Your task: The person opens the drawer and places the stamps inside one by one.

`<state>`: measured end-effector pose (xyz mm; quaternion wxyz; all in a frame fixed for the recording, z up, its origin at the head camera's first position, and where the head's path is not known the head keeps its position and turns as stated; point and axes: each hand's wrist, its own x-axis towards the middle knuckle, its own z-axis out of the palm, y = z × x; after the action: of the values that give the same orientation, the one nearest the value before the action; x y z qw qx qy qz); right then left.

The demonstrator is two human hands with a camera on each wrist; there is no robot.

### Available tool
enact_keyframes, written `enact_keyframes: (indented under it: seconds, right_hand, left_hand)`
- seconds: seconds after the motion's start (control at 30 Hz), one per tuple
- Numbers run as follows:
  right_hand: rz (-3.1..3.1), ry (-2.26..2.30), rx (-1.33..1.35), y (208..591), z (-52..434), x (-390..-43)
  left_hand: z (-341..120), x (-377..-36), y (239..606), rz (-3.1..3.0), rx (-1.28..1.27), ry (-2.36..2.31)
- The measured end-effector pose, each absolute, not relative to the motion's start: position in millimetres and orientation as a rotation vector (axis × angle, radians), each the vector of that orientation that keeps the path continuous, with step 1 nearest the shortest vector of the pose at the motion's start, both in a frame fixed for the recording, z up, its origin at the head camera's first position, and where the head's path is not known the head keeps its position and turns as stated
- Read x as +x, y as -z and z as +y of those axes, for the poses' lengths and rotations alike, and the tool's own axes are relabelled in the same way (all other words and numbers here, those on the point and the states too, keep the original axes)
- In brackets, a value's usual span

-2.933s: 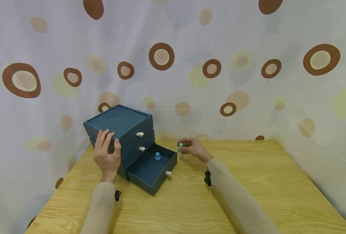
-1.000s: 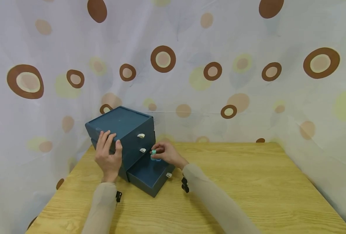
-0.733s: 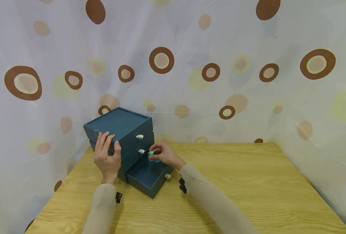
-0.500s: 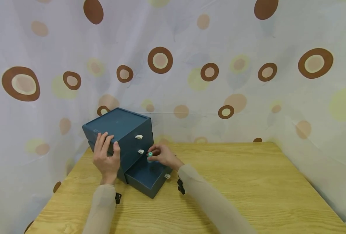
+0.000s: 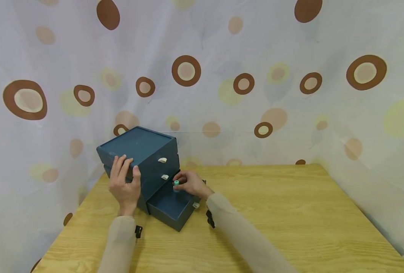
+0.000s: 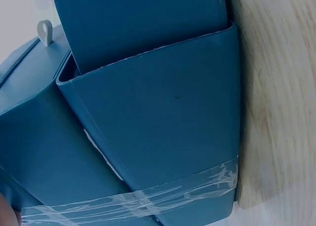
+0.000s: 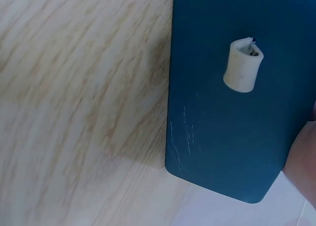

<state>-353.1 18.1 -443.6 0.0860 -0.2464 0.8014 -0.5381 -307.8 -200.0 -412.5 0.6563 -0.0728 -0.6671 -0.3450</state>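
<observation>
Spotted curtains with brown rings hang behind a pale wooden bench (image 5: 273,220), where a dark blue three-drawer box (image 5: 138,146) stands at the far left. Its bottom drawer (image 5: 169,206) is pulled out toward the person, while the two drawers above sit closed, each with a small white pull tab. As far as the views show, the small teal cap-shaped piece (image 5: 176,183) has been brought over the open drawer but is not yet let go, and the drawer itself remains to be pushed in. The right hand (image 5: 189,184) pinches the teal piece between thumb and fingertips, just above the drawer's back part, close to the front of the middle drawer; whether the piece already touches the drawer floor cannot be told. The left hand (image 5: 124,185) lies against the box's near left corner, fingers (image 5: 121,165) spread up over the top edge and thumb on the front, steadying it. The right wrist view shows only the drawer front with its white tab (image 7: 242,65) beside the bench grain.
</observation>
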Motion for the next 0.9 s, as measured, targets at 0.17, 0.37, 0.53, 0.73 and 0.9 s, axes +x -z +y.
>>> enact_keyframes:
  seconds: [0.17,0.37,0.53,0.73,0.9]
  right_hand:
    - [2.386,1.595,-0.736,446.4,17.5,-352.9]
    - [2.414,1.568,-0.741,444.7,17.2,-354.2]
    - [2.492,1.462,-0.792,442.5,16.2,-352.2]
    - [2.562,1.345,-0.794,443.5,13.3,-350.6]
    - [2.578,1.305,-0.796,443.5,12.1,-351.6]
  left_hand:
    - [-201.1,-306.6,415.0,-1.518,-0.164,0.776]
    - [-201.2,-306.5,413.7,-1.517,-0.173,0.777]
    - [-200.3,-306.5,413.2,-1.521,-0.173,0.778]
    - [-200.8,-306.0,413.4,-1.511,-0.172,0.792]
    - [-201.3,-306.1,413.1,-1.513,-0.183,0.793]
